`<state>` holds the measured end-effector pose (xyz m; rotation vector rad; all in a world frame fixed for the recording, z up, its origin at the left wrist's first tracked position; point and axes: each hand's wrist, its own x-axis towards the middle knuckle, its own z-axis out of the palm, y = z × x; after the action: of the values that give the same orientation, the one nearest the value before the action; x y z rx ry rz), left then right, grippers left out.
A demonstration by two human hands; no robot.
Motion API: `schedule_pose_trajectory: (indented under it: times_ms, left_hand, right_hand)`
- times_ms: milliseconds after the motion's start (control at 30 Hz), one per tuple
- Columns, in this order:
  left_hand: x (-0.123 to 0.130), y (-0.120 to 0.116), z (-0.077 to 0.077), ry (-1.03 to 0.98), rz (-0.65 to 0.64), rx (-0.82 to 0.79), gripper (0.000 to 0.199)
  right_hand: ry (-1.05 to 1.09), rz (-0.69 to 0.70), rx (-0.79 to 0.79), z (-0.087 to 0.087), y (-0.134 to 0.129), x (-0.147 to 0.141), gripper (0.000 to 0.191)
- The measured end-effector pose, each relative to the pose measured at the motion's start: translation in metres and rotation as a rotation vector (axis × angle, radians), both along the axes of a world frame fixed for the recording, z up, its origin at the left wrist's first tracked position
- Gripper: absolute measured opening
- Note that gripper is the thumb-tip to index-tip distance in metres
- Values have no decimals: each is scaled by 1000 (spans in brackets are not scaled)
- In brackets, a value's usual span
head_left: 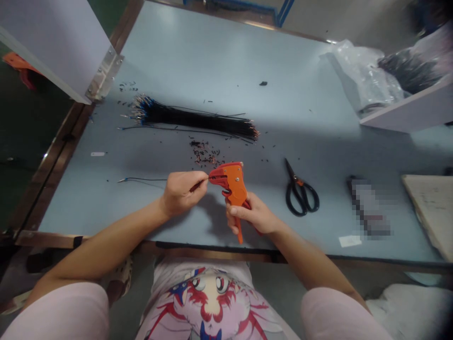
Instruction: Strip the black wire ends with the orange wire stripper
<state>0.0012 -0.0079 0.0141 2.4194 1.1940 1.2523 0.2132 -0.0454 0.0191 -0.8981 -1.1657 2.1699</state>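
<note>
In my left hand (186, 191) is a thin black wire (146, 179), pinched near one end. Its other end, with a blue and metal terminal, points left over the table. My right hand (249, 213) is wrapped round the handles of an orange and red wire stripper (236, 182). The stripper's red jaws meet the wire end just beside my left fingertips; whether they are clamped on it I cannot make out. Behind my hands lies a thick bundle of black wires (198, 120), with blue terminals at its left end and bare copper tips at its right.
Cut bits of black insulation (205, 153) are scattered between the bundle and the stripper. Black-handled scissors (300, 191) lie to the right, with a blurred dark object (370, 208) and a white label (350, 241) farther over. Plastic bags (368, 75) stand behind a panel at back right.
</note>
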Motion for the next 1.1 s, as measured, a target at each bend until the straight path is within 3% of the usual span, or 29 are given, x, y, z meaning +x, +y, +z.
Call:
schedule_pose_trajectory:
  times_ms: [500, 633, 733, 933, 1100]
  left_hand:
    - [-1, 9, -9, -35, 0, -10, 6]
    - [-5, 13, -10, -45, 23, -18, 6]
    - [-6, 16, -13, -54, 42, -33, 6]
    - [-7, 14, -17, 34, 63, -87, 8]
    - [-8, 16, -15, 48, 87, -93, 11]
  right_hand:
    - [44, -80, -62, -11, 2, -2, 29]
    - [93, -247, -189, -6, 11, 10, 34]
    - [102, -291, -216, -4, 16, 16, 35]
    - [-50, -290, -221, -5, 13, 17, 38]
    - [-204, -284, -100, -2, 11, 19, 45]
